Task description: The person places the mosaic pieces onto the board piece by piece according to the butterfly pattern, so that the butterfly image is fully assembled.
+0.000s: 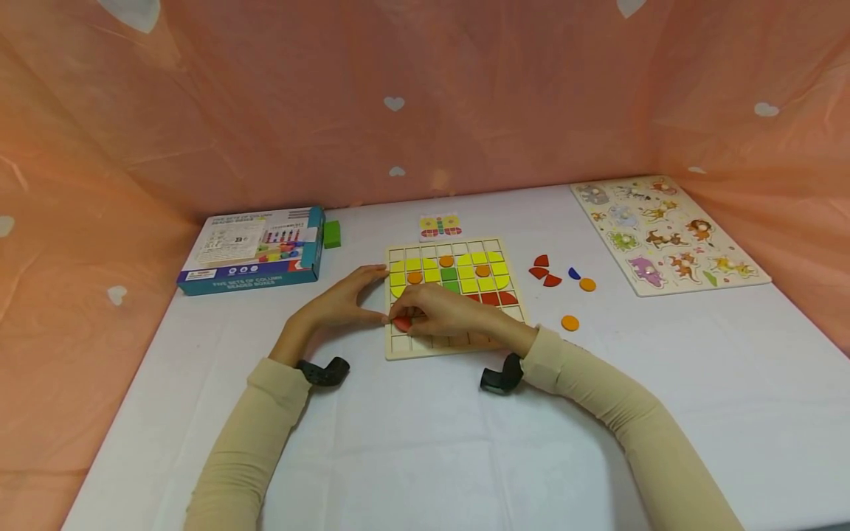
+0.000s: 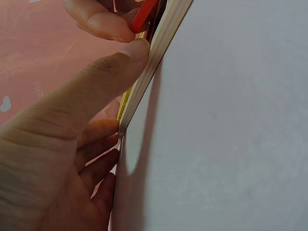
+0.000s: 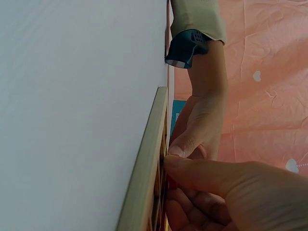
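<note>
A wooden grid board lies flat on the table, with yellow, orange, green and red pieces in its cells. Over its lower left corner, my right hand pinches a red piece between thumb and fingers. The same red piece appears tilted at the board's edge in the left wrist view. My left hand rests along the left side of the board, thumb and fingers spread, fingertips at the wooden edge. Part of the board's lower rows is hidden under my right hand and forearm.
Right of the board lie several red wedges, a blue piece and orange discs. A pattern card is behind the board. At left are a boxed toy and a green block; at far right, an animal puzzle.
</note>
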Demonstrator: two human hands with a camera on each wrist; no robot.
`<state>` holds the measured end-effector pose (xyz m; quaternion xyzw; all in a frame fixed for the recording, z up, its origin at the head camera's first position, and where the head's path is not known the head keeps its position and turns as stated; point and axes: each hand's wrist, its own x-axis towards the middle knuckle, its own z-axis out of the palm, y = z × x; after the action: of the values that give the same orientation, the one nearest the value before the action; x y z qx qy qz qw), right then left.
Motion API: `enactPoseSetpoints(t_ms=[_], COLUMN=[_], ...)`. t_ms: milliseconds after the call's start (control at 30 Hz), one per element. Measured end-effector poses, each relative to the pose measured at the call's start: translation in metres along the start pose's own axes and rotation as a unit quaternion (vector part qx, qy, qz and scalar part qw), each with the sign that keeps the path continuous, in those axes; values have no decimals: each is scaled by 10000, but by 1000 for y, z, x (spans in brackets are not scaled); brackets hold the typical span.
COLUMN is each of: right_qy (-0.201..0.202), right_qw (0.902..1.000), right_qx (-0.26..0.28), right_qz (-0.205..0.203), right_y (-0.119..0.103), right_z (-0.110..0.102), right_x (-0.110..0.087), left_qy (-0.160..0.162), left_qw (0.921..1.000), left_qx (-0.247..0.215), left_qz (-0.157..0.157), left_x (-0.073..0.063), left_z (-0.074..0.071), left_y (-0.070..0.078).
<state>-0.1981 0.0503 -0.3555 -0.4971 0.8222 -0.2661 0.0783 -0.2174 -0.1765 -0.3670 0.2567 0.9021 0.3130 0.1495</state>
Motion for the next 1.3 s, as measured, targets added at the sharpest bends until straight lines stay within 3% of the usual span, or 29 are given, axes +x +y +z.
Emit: enactPoseSetpoints(t_ms=[233,433,733,933,1133,1233,1300], right_qy=[-10,207,736,1131,1287,1307,1253], right_qw=[10000,9993,9933,9822,9667,9621,9648], right_qx=[48,276,289,80,11,9,81], right_qz=[21,148,848,1499,2210,2392,2313], right_y=[-1,-2,26,52,67,68,70], right_z=[-5,-29,-77,-106,-116,-117,-115], right_x=[-2,-18,-76,-124,-154,-160,-163], left_qy=[-11,-12,5,20,31,29,27], left_qw=[10000,9999,9997,9996,9995,9995,9995], left_qx=[-46,-57,-60,-20,-45,-84,-94], left_qz=[-35,-115,-257,-285,-312,-297,-287], left_x=[0,2,3,3,2,1,1], left_z=[1,2,3,1,1,2,2], left_y=[0,1,1,0,0,0,-1])
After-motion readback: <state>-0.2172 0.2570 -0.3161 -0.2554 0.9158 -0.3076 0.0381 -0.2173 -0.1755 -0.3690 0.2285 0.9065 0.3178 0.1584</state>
